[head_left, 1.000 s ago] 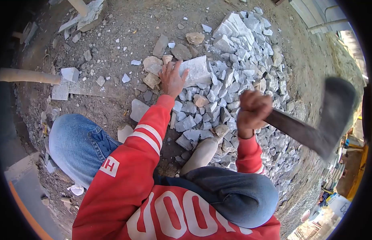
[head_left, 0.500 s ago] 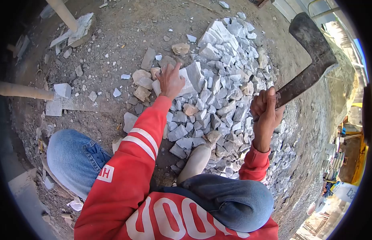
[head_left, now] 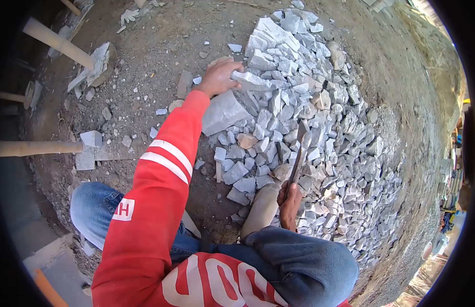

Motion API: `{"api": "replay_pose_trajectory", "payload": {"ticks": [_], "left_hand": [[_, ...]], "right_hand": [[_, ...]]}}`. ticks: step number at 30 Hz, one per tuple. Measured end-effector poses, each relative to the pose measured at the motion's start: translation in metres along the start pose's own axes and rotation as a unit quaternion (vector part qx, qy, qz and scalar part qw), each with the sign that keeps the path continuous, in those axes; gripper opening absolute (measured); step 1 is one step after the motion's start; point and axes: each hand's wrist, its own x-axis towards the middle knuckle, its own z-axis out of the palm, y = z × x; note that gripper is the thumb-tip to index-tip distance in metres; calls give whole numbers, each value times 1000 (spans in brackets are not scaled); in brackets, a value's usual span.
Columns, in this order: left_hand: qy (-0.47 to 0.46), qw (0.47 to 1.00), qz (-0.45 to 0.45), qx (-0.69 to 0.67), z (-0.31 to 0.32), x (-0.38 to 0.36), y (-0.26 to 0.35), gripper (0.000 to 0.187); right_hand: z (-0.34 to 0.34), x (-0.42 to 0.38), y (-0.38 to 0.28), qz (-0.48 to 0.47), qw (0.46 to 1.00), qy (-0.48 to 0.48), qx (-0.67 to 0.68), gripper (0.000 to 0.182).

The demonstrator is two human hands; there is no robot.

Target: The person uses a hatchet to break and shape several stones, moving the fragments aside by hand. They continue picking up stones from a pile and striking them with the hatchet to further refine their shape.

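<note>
My left hand (head_left: 219,77) reaches out over the near-left edge of the stone heap, its fingers closed at the end of a pale grey stone (head_left: 252,81). Just below it lies a larger flat-faced grey block (head_left: 224,113). My right hand (head_left: 289,202), beside my shin, is wrapped round the handle of a dark flat metal tool with a bent head (head_left: 298,158). The tool appears nearly edge-on, pointing up over the broken stones (head_left: 340,169). The fingertips of my left hand are partly hidden.
A big pale slab (head_left: 276,38) lies at the far end of the heap. Wooden poles (head_left: 58,43) stand at the left, with stone blocks (head_left: 91,138) by their feet. My knees (head_left: 304,261) flank the near side of the heap.
My right hand has come down with the metal tool from its raised position. My left hand has moved farther forward, and the large block below it now lies exposed.
</note>
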Motion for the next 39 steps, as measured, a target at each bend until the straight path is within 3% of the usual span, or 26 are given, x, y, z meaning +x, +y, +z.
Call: {"api": "replay_pose_trajectory", "payload": {"ticks": [2,3,4,5,7,9,12,13,14,16,17,19,20,22,23,24,25,26,27,29,32,34,36,38,39], "left_hand": [[82,960,-172,-207,-26,-30,5,49],[-31,926,-215,-310,-46,-46,5,58],[-25,925,-221,-308,-40,-61,1,58],[17,918,-236,-320,-20,-78,-5,56],[67,909,-248,-327,14,-101,-14,54],[132,930,-317,-131,42,-114,-13,53],[177,911,-318,-196,45,-119,-16,54],[136,923,-310,-185,41,-119,-19,55],[138,920,-314,-189,35,-120,-18,55],[64,942,-299,-139,23,-118,-13,44],[64,941,-301,-143,25,-119,-10,44],[178,915,-359,-45,33,-119,-3,48],[178,914,-361,-50,36,-118,-5,48],[292,820,-356,-339,43,-116,-16,58],[291,801,-359,-379,46,-115,-21,61],[296,801,-357,-380,47,-114,-22,61],[307,806,-345,-371,51,-117,-17,61],[321,812,-328,-361,51,-116,-14,60],[330,810,-321,-362,54,-113,-12,60],[282,870,-336,-226,62,-113,-8,52],[179,918,-309,-173,60,-120,7,47],[189,913,-304,-194,63,-120,3,48],[198,906,-306,-217,64,-126,8,51],[240,940,-218,-107,50,-128,16,64],[236,941,-218,-107,51,-132,19,64]], "right_hand": [[2,0,3,-28,999,-39,-20,39],[10,0,-3,-57,996,-63,-17,37],[18,-1,-15,-86,993,-85,-14,35],[22,0,-30,-5,993,-114,-30,27],[37,17,-38,-17,992,-121,-17,24],[47,32,-60,-51,989,-140,-1,19],[60,31,-140,-205,970,-128,-7,22],[63,31,-171,-293,949,-114,10,23],[60,36,-199,-408,907,-106,1,26],[74,24,-276,-541,839,-51,31,34],[69,18,-311,-542,835,-69,62,36],[72,18,-338,-542,831,-87,88,39],[82,17,-342,-546,812,-148,146,41],[124,4,-314,-594,774,-122,181,45],[135,23,-262,-573,791,-157,147,41],[138,48,-185,-514,848,-124,11,37],[122,77,-112,-504,813,-129,-263,31],[113,90,-59,-336,823,-194,-415,27],[107,102,-29,-292,805,-266,-443,25],[112,96,-33,-258,823,-261,-433,26],[103,66,-76,-231,850,-258,-398,26],[102,57,-103,-221,864,-249,-377,25],[95,51,-118,-212,904,-182,-325,24],[89,47,-126,-238,926,-156,-249,23],[88,44,-129,-229,942,-148,-194,22]]}}
